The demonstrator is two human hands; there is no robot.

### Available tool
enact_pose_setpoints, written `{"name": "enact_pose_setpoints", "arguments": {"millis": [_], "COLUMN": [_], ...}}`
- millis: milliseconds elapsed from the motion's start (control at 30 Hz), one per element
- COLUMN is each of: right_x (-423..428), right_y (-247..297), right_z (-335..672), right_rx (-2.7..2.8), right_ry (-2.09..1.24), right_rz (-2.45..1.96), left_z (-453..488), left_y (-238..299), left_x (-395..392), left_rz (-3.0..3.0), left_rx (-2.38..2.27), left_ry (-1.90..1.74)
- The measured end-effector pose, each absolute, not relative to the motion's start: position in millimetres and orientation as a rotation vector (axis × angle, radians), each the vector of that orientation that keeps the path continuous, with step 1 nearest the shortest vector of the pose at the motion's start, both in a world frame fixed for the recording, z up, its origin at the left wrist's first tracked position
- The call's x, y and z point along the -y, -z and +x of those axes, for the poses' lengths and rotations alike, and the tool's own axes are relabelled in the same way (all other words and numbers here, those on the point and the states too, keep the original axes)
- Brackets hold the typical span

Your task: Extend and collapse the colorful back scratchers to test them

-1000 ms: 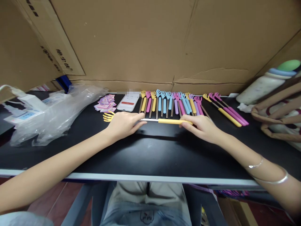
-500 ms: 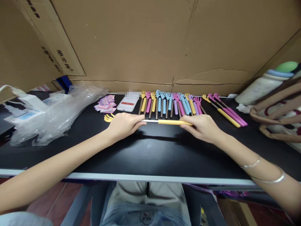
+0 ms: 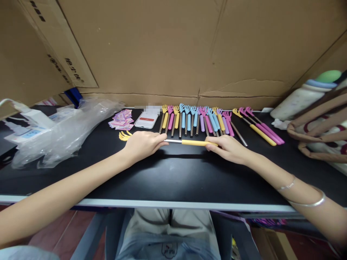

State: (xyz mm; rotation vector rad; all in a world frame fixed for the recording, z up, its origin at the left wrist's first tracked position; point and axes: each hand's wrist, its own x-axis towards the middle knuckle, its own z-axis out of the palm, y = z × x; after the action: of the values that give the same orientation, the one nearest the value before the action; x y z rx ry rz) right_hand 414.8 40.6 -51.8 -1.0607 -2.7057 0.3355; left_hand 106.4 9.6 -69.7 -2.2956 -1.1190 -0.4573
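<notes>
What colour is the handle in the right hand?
The handle is yellow; head view.

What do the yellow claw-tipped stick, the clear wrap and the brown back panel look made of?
Yellow stick: shaft probably polished metal, given its silvery shine; sleeve and claw look smooth, perhaps plastic or rubber, from their even colour. Clear wrap: likely thin glossy plastic film, see-through and wrinkled. Back panel: matte cardboard, most likely, being dull brown and creased.
</notes>
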Motion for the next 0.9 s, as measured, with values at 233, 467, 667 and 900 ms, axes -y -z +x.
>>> {"name": "enact_pose_setpoints", "arguments": {"millis": [233, 467, 667, 900], "right_x": [-42.9, -42.8, -44.4, -49.8], "right_y": [54.8, 46.5, 38.6, 28.4], "right_z": [414.4, 416.9, 427.3, 442.0], "right_rx": [2.707, 2.737, 2.671, 2.605], "right_ry": [-0.492, 0.004, 0.455, 0.54], "right_rz": [-1.05, -1.124, -1.066, -1.114], "left_z": [106.9, 107.2, 103.7, 83.0], "left_y": [64.0, 62.2, 52.3, 43.9], "left_x": [-10.0, -10.7, -10.6, -23.7], "left_rz": [-2.195, -2.308, -2.346, -2.475], "left_rx": [0.977, 1.165, 1.303, 1.324], "left_ry": [0.503, 0.419, 0.218, 0.126]}}
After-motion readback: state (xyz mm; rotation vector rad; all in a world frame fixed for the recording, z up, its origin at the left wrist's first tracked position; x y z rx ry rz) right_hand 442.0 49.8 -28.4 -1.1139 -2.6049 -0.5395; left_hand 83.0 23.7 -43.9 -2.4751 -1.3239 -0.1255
